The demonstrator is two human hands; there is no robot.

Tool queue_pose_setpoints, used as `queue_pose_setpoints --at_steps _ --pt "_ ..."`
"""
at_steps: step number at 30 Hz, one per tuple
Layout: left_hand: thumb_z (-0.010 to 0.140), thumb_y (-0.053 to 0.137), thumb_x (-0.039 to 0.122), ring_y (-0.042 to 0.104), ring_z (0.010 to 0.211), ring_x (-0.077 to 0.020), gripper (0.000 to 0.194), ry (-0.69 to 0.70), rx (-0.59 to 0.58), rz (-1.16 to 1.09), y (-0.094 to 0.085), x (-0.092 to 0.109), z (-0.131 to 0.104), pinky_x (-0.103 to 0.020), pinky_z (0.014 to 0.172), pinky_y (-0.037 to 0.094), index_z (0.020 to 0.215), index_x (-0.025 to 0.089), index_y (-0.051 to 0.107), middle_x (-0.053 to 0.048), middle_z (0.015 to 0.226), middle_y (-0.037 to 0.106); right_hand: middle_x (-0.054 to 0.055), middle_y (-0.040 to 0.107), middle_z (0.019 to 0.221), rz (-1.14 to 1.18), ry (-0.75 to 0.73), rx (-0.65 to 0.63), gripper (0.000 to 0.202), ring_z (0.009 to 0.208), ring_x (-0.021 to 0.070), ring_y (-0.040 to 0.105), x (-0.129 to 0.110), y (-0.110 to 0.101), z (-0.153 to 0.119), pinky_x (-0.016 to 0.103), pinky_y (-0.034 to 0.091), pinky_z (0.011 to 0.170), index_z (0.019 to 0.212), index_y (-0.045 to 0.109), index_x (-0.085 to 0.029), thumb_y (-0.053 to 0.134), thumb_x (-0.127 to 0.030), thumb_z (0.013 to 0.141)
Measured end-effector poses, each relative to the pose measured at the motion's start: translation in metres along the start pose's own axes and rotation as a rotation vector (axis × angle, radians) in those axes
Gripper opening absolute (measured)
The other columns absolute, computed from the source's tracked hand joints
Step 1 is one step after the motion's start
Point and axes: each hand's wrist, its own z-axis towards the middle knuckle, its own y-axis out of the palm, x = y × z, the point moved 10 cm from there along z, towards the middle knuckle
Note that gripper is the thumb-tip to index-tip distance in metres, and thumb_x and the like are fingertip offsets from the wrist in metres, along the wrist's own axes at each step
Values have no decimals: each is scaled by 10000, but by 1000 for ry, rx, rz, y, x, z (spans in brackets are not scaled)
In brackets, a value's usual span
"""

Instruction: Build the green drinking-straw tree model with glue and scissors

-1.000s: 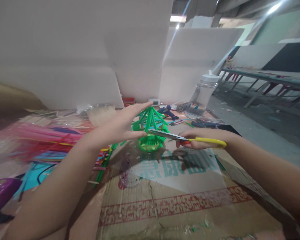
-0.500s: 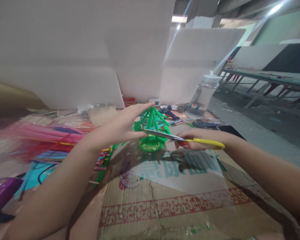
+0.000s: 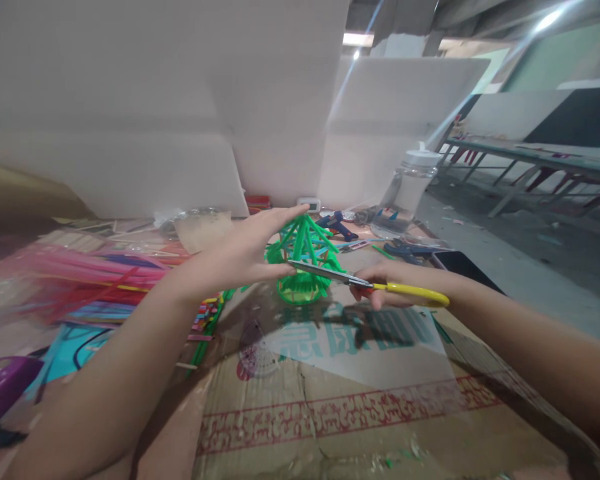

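A green structure of fuzzy sticks with a pointed top stands upright at the centre, above the cardboard. Around its left side curves my left hand, one finger at the peak and the thumb lower down by the blades. My right hand is closed on the yellow-handled scissors, whose blades point left across the front of the structure. The blade tips are near my left thumb. Whether the blades touch the green sticks is hard to tell.
Pink and blue fuzzy sticks lie at the left, near a purple tool. Behind are a blue glue gun and a clear bottle. A dark phone lies by my right forearm. Printed cardboard covers the front.
The scissors and my right hand have shifted very slightly, with the right forearm a little lower and more of the phone showing. My left hand holds its place.
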Motion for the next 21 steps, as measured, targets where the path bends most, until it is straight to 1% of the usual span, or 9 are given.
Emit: queue_pose_setpoints --at_steps 4,6,10,11,14,16,18,20,21 --pt "853 667 429 382 1401 -286 837 3 -3 11 1 -1 -1 -417 1139 330 1540 285 211 -94 1561 359 15 589 797 15 15 26 495 723 149 516 1 -2 -3 252 379 622 911 638 -145 603 -632 828" --pt "856 669 420 365 1412 -282 854 1 -16 23 2 -2 -1 -413 1144 321 1547 281 187 -97 1573 339 22 612 836 47 28 11 489 741 155 533 -1 1 -7 255 389 637 952 647 -146 649 -612 802" --pt "825 708 445 352 1422 -283 914 -13 -32 14 -1 -4 -2 -413 1147 317 1550 280 177 -103 1579 328 5 633 827 38 86 -80 463 741 156 553 -4 27 -13 248 386 623 982 664 -174 732 -566 746" --pt "811 719 465 352 1421 -289 930 -21 -36 -1 -2 -5 -2 -419 1147 317 1549 282 183 -107 1580 328 1 634 820 4 93 -71 448 736 155 552 -5 33 -12 245 381 613 981 664 -180 739 -553 745" --pt "795 719 515 355 1421 -295 937 -57 -31 -61 -5 -8 -2 -433 1150 312 1543 286 203 -113 1579 327 11 654 851 -130 92 26 414 743 164 565 -7 42 -7 246 388 600 998 663 -190 760 -500 741" --pt "801 708 528 361 1419 -289 919 -63 -9 -70 -6 -9 -2 -434 1155 308 1539 284 217 -112 1572 341 42 682 984 -201 35 66 389 847 190 603 -11 46 -3 270 439 681 1116 653 -205 735 -393 786" --pt "810 696 531 357 1421 -286 909 -46 3 -53 -3 -7 -1 -438 1156 309 1539 285 212 -108 1571 343 76 671 1142 -255 -45 69 435 999 216 613 -16 52 1 313 470 809 1270 599 -225 657 -267 842" --pt "827 679 522 354 1423 -284 897 -28 7 -45 3 -5 1 -442 1151 316 1543 289 191 -106 1576 333 102 647 1212 -313 -106 68 471 1088 225 596 -22 54 2 349 473 883 1348 558 -230 587 -214 878" --pt "835 672 515 359 1419 -284 890 -24 13 -46 5 -5 2 -444 1146 325 1544 290 183 -109 1575 333 112 644 1208 -346 -124 75 460 1088 224 597 -25 53 2 357 478 889 1353 560 -226 567 -215 893"
